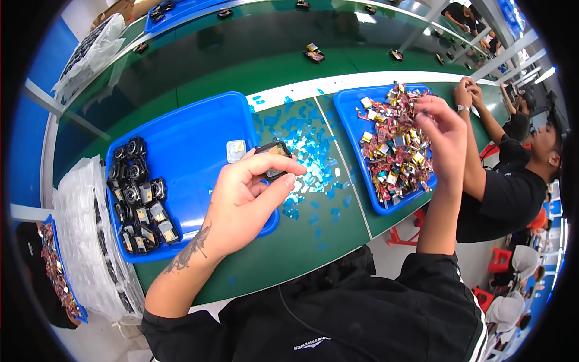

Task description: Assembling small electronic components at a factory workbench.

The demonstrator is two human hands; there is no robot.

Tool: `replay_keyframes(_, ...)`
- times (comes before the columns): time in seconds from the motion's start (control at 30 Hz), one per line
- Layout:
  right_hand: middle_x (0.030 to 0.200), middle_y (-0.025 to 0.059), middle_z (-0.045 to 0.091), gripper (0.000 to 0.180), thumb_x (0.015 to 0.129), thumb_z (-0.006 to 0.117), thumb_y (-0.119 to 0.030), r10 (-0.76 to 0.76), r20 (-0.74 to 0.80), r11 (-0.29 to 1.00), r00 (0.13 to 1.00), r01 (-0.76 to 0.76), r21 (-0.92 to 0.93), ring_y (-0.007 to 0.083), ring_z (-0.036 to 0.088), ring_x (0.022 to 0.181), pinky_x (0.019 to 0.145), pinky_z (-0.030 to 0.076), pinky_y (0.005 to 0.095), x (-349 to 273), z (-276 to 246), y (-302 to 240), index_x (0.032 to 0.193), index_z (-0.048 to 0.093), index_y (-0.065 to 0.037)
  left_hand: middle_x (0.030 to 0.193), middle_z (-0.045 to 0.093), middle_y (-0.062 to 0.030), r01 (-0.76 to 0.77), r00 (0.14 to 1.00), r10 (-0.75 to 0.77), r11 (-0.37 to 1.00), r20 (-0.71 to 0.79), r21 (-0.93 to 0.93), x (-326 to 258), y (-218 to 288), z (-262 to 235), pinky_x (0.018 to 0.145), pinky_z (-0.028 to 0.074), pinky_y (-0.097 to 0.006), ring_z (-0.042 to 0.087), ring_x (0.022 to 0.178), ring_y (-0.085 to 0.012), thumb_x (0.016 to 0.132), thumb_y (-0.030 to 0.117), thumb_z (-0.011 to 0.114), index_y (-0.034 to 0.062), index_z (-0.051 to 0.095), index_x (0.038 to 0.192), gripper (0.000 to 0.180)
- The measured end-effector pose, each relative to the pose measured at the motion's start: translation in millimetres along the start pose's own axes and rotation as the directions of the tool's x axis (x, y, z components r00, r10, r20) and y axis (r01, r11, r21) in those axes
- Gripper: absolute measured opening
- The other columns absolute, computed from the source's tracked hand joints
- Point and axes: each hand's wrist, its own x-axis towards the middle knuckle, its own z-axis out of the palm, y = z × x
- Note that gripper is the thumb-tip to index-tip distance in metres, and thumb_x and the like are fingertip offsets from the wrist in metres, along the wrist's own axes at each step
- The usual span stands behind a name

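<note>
My left hand [238, 196] is closed around a black watch-like housing [274, 155], its open inside turned up, above the inner edge of the left blue tray [199, 151]. That tray holds several more black housings [136, 172] along its left side. My right hand [446, 130] is raised over the right blue tray [356, 145]. Its fingers are curled together, and a small dark bit shows at the tips, too small to name. Below it the tray is heaped with small reddish circuit boards with wires and silvery batteries [395, 142].
Blue film scraps [310, 157] lie scattered on the green table [301, 241] between the trays. Beyond a white rail, a dark green conveyor [253, 57] carries spaced-out small assemblies [313, 54]. A co-worker [512, 187] sits close on the right. Plastic-wrapped stacked trays [81, 235] stand at left.
</note>
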Motion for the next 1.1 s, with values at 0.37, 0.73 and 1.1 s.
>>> replay_keyframes(0.37,0.081,0.003,0.066,0.007,0.085,0.069,-0.001,0.259,0.072,0.964,0.963,-0.262,0.038,0.006,0.061,0.075,0.066,0.046,0.0172,-16.2,27.3,-16.5,0.088,0.063,0.001,0.112,0.057,-0.0094,-0.126,0.99,0.137,0.963,-0.029,0.238,-0.4,-3.0,0.0,0.077,0.051,-0.024,0.059,0.093,-0.012,0.083,0.003,0.07,0.0019,0.068,0.11,0.027)
replay_keyframes(0.73,0.079,0.0023,0.066,0.013,0.081,0.075,0.0,0.328,0.395,0.734,0.858,-0.495,0.466,0.0036,0.061,0.07,0.062,0.048,0.0154,-58.2,135.2,-38.9,0.085,0.063,0.0,0.091,0.058,-0.0089,-0.441,0.728,0.669,0.288,0.151,0.85,-0.9,-10.7,11.9,0.065,0.052,-0.034,0.062,0.08,-0.0249,0.063,0.007,0.082,0.006,0.072,0.1,0.039)
replay_keyframes(1.1,0.088,0.004,0.061,0.006,0.085,0.07,0.0,0.188,0.255,0.856,0.948,-0.286,0.431,0.0073,0.057,0.077,0.067,0.047,0.0205,-63.3,141.1,-34.1,0.087,0.064,0.002,0.091,0.062,-0.0107,-0.209,0.955,0.29,0.814,-0.067,0.542,-1.3,-8.5,10.4,0.062,0.05,-0.029,0.061,0.075,-0.0195,0.078,0.011,0.077,0.0028,0.073,0.098,0.022)
